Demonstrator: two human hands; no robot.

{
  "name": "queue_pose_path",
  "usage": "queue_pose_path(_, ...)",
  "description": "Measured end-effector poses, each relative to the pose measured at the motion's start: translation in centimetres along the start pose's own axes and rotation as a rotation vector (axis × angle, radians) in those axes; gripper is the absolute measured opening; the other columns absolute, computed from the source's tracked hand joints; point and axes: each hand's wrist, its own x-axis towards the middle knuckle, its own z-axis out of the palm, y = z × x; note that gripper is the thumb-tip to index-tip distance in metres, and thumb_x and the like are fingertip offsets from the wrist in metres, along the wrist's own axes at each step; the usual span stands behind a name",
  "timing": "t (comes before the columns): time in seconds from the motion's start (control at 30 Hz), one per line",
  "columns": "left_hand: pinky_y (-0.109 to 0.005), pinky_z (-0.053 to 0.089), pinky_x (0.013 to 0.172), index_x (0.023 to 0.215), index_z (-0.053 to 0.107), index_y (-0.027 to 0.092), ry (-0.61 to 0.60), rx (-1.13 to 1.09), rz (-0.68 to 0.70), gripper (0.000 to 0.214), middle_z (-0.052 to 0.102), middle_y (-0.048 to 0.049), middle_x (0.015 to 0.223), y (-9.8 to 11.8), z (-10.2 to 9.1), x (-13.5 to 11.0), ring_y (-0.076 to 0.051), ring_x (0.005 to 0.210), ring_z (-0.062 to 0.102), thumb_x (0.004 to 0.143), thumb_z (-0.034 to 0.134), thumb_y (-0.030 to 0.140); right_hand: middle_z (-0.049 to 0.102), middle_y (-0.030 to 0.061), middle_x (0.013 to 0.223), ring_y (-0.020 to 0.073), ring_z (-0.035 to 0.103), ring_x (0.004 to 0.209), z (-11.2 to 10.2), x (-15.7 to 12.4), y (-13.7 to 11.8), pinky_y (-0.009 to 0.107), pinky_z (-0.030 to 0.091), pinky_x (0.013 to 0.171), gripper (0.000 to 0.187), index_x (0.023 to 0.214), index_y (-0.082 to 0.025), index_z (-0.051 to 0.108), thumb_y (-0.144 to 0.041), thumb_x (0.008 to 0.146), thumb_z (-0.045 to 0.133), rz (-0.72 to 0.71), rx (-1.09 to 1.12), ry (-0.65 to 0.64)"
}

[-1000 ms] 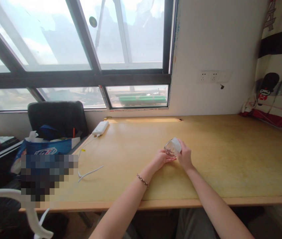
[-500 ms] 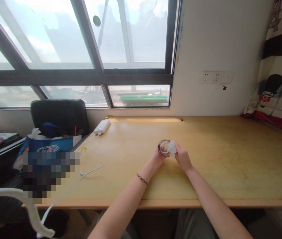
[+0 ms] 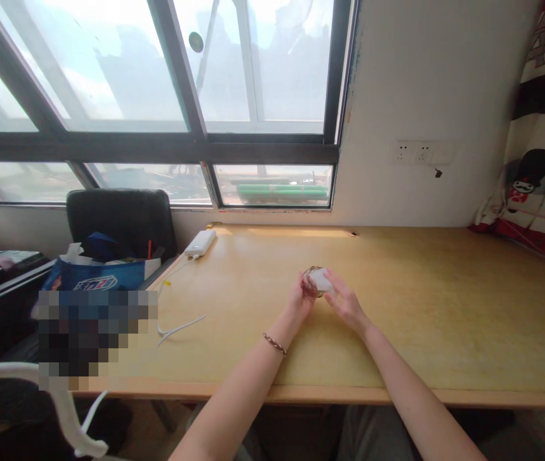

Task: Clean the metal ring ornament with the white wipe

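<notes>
Clear glass (image 3: 307, 280) is up over mid-bench (image 3: 426, 307), between far and near edges. Left hand (image 3: 300, 301) is nearer, grip wrapped round the glass's left side. Right hand (image 3: 348, 307) has its grip on a white cloth (image 3: 320, 279), maybe tissue, at the glass's right. Long axis: can't tell. Power bank (image 3: 200, 243) near far-left corner. Blue bag (image 3: 121, 276) beyond left edge; lettering unreadable.

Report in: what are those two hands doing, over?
Left hand gripping clear glass. Right hand holding white cloth or tissue at the glass. White corded block to the left, apart from hands.
</notes>
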Motion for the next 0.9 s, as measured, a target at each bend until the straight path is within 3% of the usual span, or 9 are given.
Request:
queue_pose_path(0.13, -0.028, 0.045, 0.073, 0.085, 0.058, 0.011, -0.025, 0.031, -0.023, 0.032, 0.063, -0.0083, 0.083, 0.1, -0.8, 0.3, -0.015, 0.074, 0.059, 0.083, 0.037, 0.035, 0.027, 0.0031, 0.136, 0.0214, 0.021, 0.125, 0.6, -0.2, -0.7, 0.044, 0.021, 0.102, 0.045, 0.125, -0.025, 0.037, -0.031, 0.081, 0.042, -0.173, -0.192, -0.112)
queue_pose_path(0.33, -0.03, 0.044, 0.079, 0.078, 0.062, 0.016, -0.148, 0.13, -0.117, 0.038, 0.063, -0.0115, 0.088, -0.9, -1.5, 0.2, -0.02, 0.088, 0.058, 0.08, 0.036, 0.044, 0.031, 0.0029, 0.134, 0.0204, 0.022, 0.125, 1.6, -0.2, -1.3, 0.045, 0.021, 0.102, 0.038, 0.121, -0.025, 0.043, -0.023, 0.084, 0.036, -0.314, -0.346, -0.183)
queue_pose_path(0.53, -0.023, 0.044, 0.06, 0.082, 0.061, 0.02, -0.122, 0.277, 0.014, 0.012, 0.064, -0.0049, 0.086, -2.3, -0.3, -1.3, -0.014, 0.072, 0.059, 0.072, 0.054, 0.021, 0.043, 0.0025, 0.127, 0.0187, 0.029, 0.122, 1.3, 0.1, -1.2, 0.041, 0.025, 0.101, 0.034, 0.114, -0.025, 0.05, -0.023, 0.084, 0.034, -0.204, -0.238, 0.006)
queue_pose_path(0.67, -0.021, 0.041, 0.051, 0.073, 0.06, 0.013, -0.142, 0.31, 0.007, 0.013, 0.061, -0.0023, 0.063, -1.9, 0.9, -1.9, -0.01, 0.053, 0.054, 0.07, 0.058, 0.026, 0.058, 0.0054, 0.108, 0.0194, 0.051, 0.103, 0.7, 0.4, 0.7, 0.038, 0.038, 0.091, 0.033, 0.106, -0.021, 0.056, -0.03, 0.085, 0.033, 0.065, -0.053, 0.202)
queue_pose_path(0.77, -0.022, 0.042, 0.053, 0.068, 0.057, 0.011, -0.087, 0.195, -0.018, 0.023, 0.057, -0.0016, 0.057, -1.1, 1.2, -1.7, -0.009, 0.05, 0.052, 0.073, 0.055, 0.033, 0.063, 0.0063, 0.1, 0.022, 0.057, 0.093, 0.6, 0.5, 2.0, 0.039, 0.042, 0.084, 0.037, 0.102, -0.018, 0.059, -0.037, 0.084, 0.034, 0.242, 0.046, 0.253)
queue_pose_path(0.83, -0.022, 0.044, 0.056, 0.069, 0.057, 0.011, -0.03, 0.099, -0.004, 0.022, 0.058, -0.0023, 0.059, -0.5, 1.1, -1.3, -0.009, 0.052, 0.053, 0.076, 0.051, 0.031, 0.061, 0.0061, 0.104, 0.0231, 0.055, 0.097, 0.8, 0.3, 2.3, 0.039, 0.041, 0.086, 0.037, 0.105, -0.019, 0.058, -0.038, 0.083, 0.035, 0.234, 0.047, 0.252)
queue_pose_path(0.9, -0.022, 0.044, 0.059, 0.073, 0.058, 0.011, 0.017, 0.016, 0.016, 0.02, 0.06, -0.0032, 0.063, -0.1, 0.7, -0.7, -0.01, 0.054, 0.054, 0.079, 0.047, 0.028, 0.056, 0.0053, 0.113, 0.0226, 0.05, 0.105, 1.0, 0.1, 1.9, 0.04, 0.037, 0.092, 0.036, 0.111, -0.021, 0.054, -0.036, 0.083, 0.036, 0.138, -0.007, 0.228)
